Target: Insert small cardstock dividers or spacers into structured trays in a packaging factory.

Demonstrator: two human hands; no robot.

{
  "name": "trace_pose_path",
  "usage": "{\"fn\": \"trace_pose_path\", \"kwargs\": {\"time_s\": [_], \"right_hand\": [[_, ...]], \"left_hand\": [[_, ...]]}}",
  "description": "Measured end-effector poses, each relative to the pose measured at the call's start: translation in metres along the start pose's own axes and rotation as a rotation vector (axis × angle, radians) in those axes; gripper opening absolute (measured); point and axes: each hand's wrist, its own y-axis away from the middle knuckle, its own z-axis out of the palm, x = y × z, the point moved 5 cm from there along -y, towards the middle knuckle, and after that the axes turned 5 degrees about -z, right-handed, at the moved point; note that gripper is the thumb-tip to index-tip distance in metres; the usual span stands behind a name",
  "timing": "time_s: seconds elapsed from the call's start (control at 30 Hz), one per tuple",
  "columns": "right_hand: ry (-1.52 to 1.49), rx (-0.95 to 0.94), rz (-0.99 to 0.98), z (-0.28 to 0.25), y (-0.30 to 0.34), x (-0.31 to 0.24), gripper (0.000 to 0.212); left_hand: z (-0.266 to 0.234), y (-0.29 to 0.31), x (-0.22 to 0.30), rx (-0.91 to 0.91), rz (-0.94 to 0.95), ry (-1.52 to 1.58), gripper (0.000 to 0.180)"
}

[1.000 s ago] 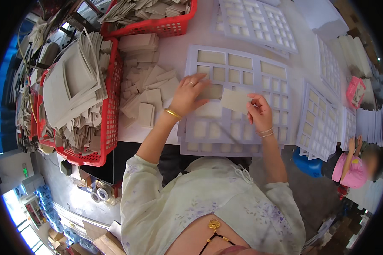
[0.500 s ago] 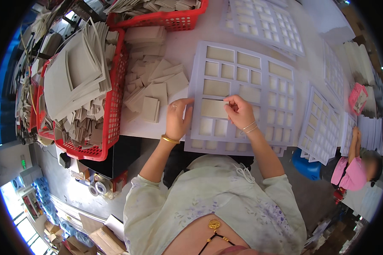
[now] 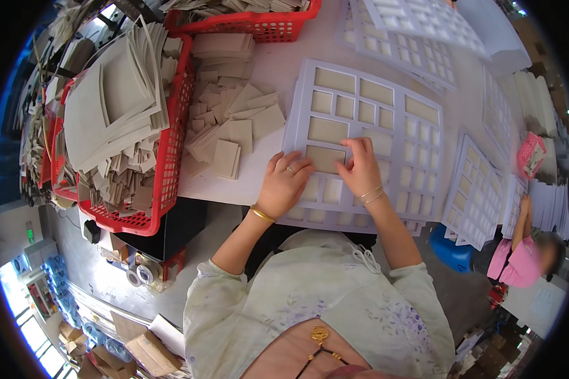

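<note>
A white multi-window frame panel (image 3: pixel 395 151) lies on top of similar panels in front of me. A rectangular grey-beige card (image 3: pixel 326 158) sits flat in one of its left-hand windows. My left hand (image 3: pixel 286 182) rests at the panel's left edge, fingers stretched toward the card's left end. At the card's right end is my right hand (image 3: pixel 363 169), its thumb and bent fingers apart, with nothing visible between them. Other windows show beige backing. Left of the panel, loose grey card pieces (image 3: pixel 237 136) lie in a scattered heap.
A red perforated basket (image 3: pixel 174 145) full of card scraps stands at the left, another red basket (image 3: pixel 259 26) behind it. More windowed panels (image 3: pixel 477 189) lie at the right and far side. A person in pink (image 3: pixel 521 259) works at the far right, near a blue stool (image 3: pixel 450 248).
The card went from my right hand's pinch to lying in the window, and that hand's fingers spread. My left hand moved right onto the panel. Another panel appeared at the far right.
</note>
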Motion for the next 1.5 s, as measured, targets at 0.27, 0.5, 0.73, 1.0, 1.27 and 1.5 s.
{"fn": "trace_pose_path", "kwargs": {"time_s": [0.27,0.5,0.73,1.0,1.27,1.5], "right_hand": [[0.507,-0.103,-0.412,0.003,0.005,-0.017,0.009],[0.558,-0.297,-0.435,0.006,-0.008,-0.016,0.011],[0.413,-0.284,-0.644,0.039,-0.077,-0.088,0.004],[0.446,-0.417,-0.438,0.231,-0.173,-0.117,0.02],[0.858,-0.424,-0.329,0.295,-0.203,-0.108,0.045],[0.441,-0.374,-0.212,0.241,-0.224,-0.116,0.033]], "left_hand": [[-0.003,-0.004,0.001,-0.061,-0.031,0.036,0.027],[-0.049,-0.003,-0.067,0.325,-0.223,0.095,0.02],[-0.095,0.02,-0.128,0.474,-0.473,0.082,0.012],[-0.067,0.059,-0.099,0.36,-0.495,0.16,0.01],[-0.056,0.107,-0.113,0.396,-0.644,0.148,0.009],[-0.061,0.101,-0.119,0.412,-0.598,0.084,0.014]]}}
